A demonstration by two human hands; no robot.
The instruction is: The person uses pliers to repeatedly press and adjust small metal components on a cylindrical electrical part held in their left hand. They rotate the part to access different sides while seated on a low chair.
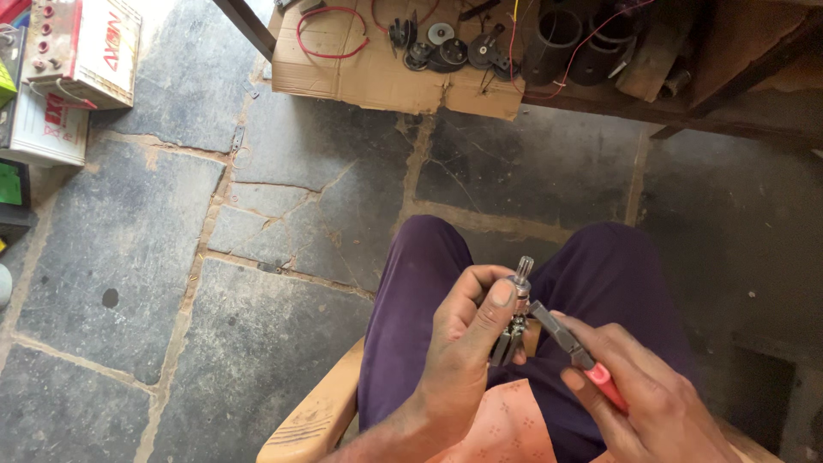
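The left hand [467, 343] holds a small metal part [517, 309] above the lap, its fingers closed around it and the thumb pressed near the clear tip. The right hand [639, 390] grips pliers [570, 347] with red handles, fingers closed on them; the nose of the pliers touches the metal part. Ahead on the stone floor [257, 223] lies a cardboard sheet [377, 73] with black discs [450, 53] and a red wire [330, 30].

I'm holding my left hand [467, 330] up over my lap, thumb and fingers pinching closed, while my right hand [639, 386] is gripping tight alongside, fingers curled.
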